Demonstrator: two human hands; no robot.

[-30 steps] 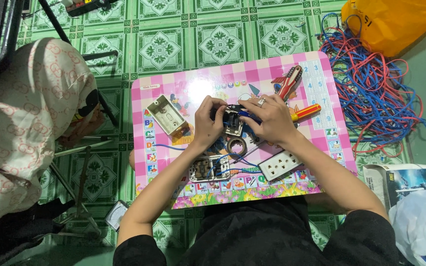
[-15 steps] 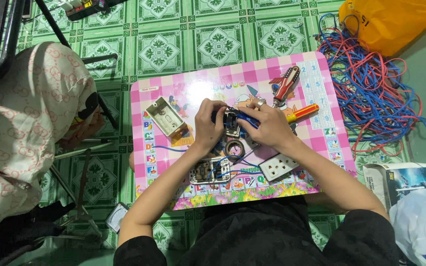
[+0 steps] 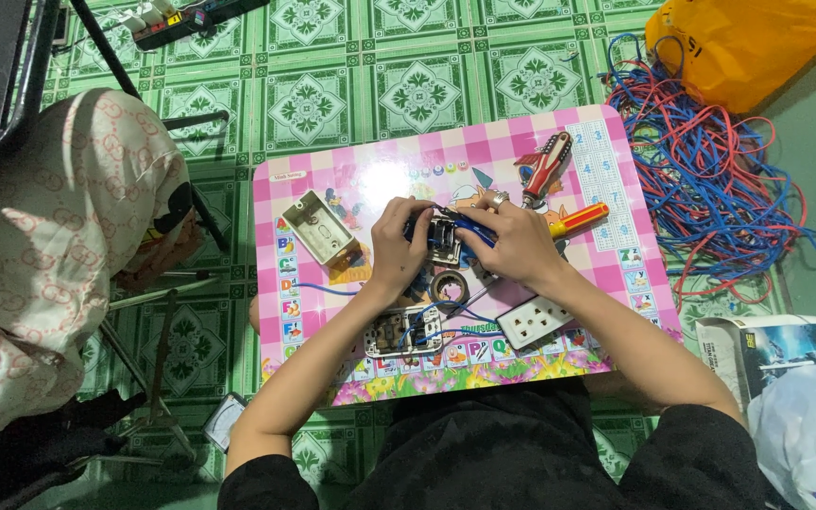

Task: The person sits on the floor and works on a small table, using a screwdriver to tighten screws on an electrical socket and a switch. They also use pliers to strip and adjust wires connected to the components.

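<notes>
The small switch module (image 3: 444, 241) sits between both hands above the middle of the pink tabletop (image 3: 370, 175), with blue wires trailing from it toward the person. The left hand (image 3: 397, 244) is clenched round its left side, and the right hand (image 3: 514, 244) grips a blue-handled tool (image 3: 472, 231) whose tip meets the module; exactly where it touches is hidden by the fingers. To do this well, the left hand should pin the module firmly so it cannot twist, and the tool should stay square to the part while pressure is light and steady, the loose wires kept out from under the tip.

The module looks grey and metallic, small and boxy. Just below it lies a ring of dark tape (image 3: 447, 285). Nearer the person are a wired socket plate (image 3: 401, 332) and a white socket plate (image 3: 534, 322). To the left lies an empty grey wall box (image 3: 318, 228); to the right, a yellow-handled screwdriver (image 3: 578, 219) and red pliers (image 3: 545, 168).
</notes>
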